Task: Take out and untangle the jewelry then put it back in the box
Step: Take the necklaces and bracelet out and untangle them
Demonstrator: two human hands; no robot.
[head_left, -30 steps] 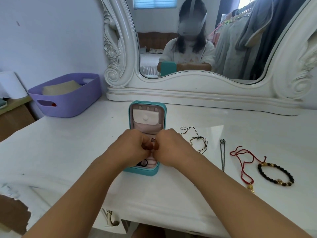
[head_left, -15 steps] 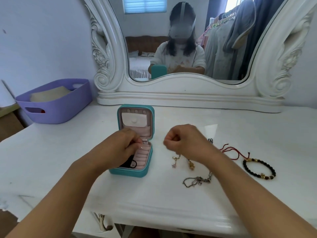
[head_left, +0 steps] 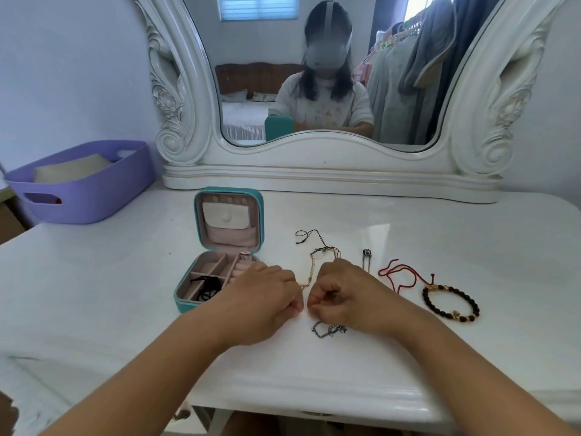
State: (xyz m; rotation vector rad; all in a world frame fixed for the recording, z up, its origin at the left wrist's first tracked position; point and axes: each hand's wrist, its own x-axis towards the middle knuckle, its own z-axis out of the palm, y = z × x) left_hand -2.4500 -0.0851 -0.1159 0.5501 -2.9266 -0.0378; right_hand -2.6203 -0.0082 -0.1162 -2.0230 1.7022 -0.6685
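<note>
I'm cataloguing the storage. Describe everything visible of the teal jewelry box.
The jewelry box is small and square with rounded corners, teal outside and pale pink inside, looking like faux leather with soft lining. It stands open on the white table, lid upright, showing a snap-flap pocket. The base has divided compartments and ring rolls; a black cord lies in one compartment. The left hand overlaps its near right corner.

Your clear runway is the bare white tabletop (head_left: 94,294) left of the teal jewelry box (head_left: 217,278), plus the wide strip behind the jewelry up to the mirror base (head_left: 330,180). Right side's cluttered: black cord (head_left: 309,237), silver chain (head_left: 366,259), red string (head_left: 399,275) and beaded bracelet (head_left: 449,302) lie in a row, near one another. The box lid stands upright, blocking a straight reach from behind. The purple basket (head_left: 81,187) fills the far left corner.
</note>
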